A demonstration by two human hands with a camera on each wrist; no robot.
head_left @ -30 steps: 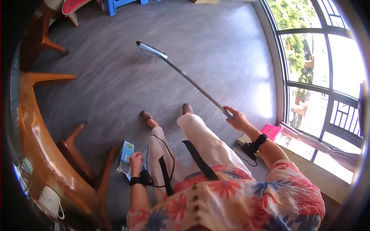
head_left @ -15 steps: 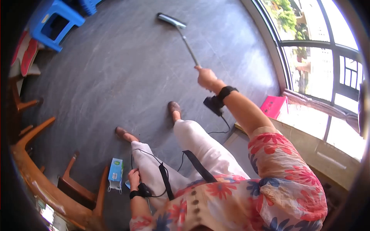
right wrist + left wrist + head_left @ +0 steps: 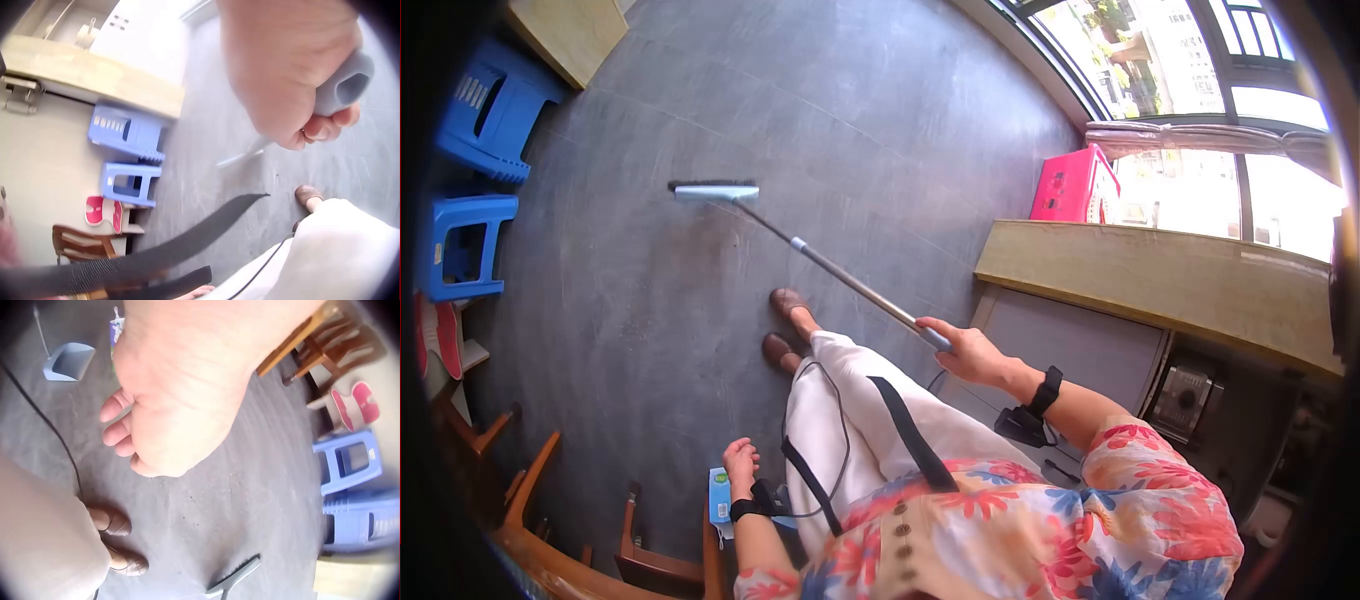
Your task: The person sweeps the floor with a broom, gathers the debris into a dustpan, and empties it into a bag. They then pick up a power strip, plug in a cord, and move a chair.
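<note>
So the right hand (image 3: 972, 357) has its fingers curled snug round the grey grip (image 3: 359, 65) of a broom (image 3: 855, 284), and the pole slants away to a pale blue head (image 3: 716, 192) with dark bristles, out on the grey floor (image 3: 880, 170) beyond the brown shoes (image 3: 791, 302). The left hand (image 3: 741, 463) just hangs with nothing in it, fingers loosely bent, near a blue box (image 3: 720, 494). Further out you've got two blue stools, one (image 3: 510, 100) just beside the other (image 3: 488, 208), a pink box (image 3: 1072, 186) on the wooden ledge (image 3: 1100, 258) by the window, plus a grey dustpan (image 3: 70, 361) in the left wrist view.
</note>
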